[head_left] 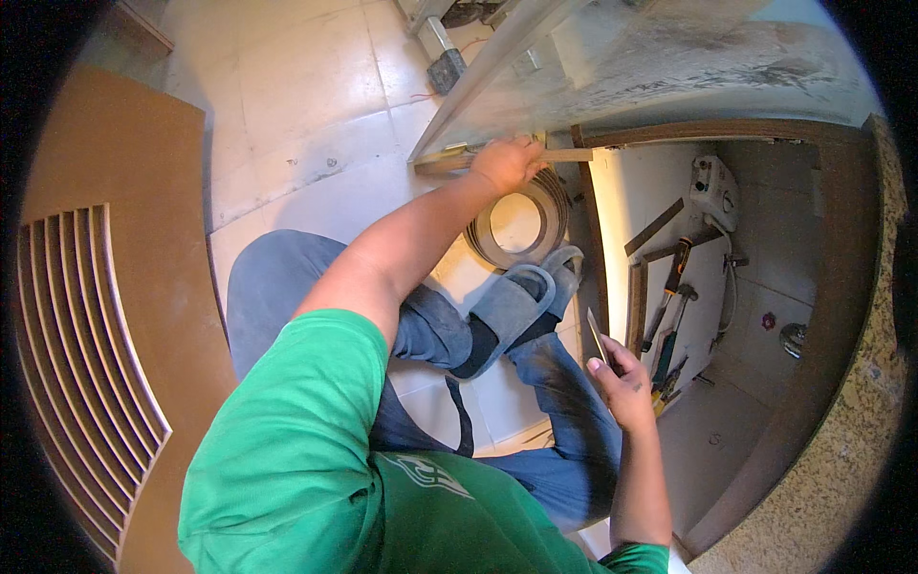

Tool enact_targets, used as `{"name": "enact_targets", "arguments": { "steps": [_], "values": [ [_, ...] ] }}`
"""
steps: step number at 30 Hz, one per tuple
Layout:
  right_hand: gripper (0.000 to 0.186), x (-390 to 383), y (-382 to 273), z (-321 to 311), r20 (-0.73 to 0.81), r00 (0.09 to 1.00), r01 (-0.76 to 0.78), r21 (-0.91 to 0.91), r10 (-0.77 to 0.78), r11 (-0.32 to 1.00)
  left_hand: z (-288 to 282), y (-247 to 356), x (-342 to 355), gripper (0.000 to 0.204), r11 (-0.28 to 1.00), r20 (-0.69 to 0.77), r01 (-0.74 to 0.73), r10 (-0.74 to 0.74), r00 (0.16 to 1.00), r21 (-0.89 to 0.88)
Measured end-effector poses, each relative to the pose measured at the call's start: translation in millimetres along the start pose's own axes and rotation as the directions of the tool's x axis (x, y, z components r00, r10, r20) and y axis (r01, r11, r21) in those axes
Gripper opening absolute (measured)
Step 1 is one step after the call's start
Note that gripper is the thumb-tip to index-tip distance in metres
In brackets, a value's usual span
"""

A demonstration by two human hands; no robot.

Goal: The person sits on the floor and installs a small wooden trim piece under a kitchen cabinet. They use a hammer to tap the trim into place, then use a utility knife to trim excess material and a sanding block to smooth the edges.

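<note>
Left grip touches one strip; right grip holds one blade.

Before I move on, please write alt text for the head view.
The right hand holds a thin pointed tool; the left hand is at a narrow wooden strip near a brown coil. The person, in a green T-shirt, sits beside an open cabinet holding hand tools.

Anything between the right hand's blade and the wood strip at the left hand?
In this view, yes: the slippers, then the coil, lie between the blade in the right hand and the wood strip. Whether they sit below that path is unclear.
</note>
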State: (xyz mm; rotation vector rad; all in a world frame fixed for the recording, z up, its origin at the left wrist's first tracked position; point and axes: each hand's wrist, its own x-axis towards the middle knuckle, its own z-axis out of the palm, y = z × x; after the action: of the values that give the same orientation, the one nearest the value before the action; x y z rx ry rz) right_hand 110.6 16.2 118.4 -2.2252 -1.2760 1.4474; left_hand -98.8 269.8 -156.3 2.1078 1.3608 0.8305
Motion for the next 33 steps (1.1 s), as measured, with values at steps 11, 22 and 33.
{"name": "enact_targets", "arguments": {
  "steps": [11, 22, 33],
  "values": [
    [0.046, 2.6, 15.4, 4.8, -0.054, 0.999, -0.005, -0.102, -0.001, 0.995, 8.0, -1.6, 0.0, 0.036, 0.999, -0.013, -0.021, 0.021, 1.0, -0.031],
    [0.044, 7.5, 18.2, 8.0, -0.012, 0.999, 0.049, -0.059, -0.05, 0.997, 6.2, -3.1, -8.9, 0.036, 0.998, -0.017, 0.026, -0.027, 1.0, -0.052],
    [0.043, 11.0, 21.7, 9.3, 0.013, 0.997, 0.076, -0.034, -0.075, 0.997, 5.8, 5.1, -14.2, 0.036, 0.996, 0.078, 0.088, -0.088, 0.993, 0.004]
  ]
}}
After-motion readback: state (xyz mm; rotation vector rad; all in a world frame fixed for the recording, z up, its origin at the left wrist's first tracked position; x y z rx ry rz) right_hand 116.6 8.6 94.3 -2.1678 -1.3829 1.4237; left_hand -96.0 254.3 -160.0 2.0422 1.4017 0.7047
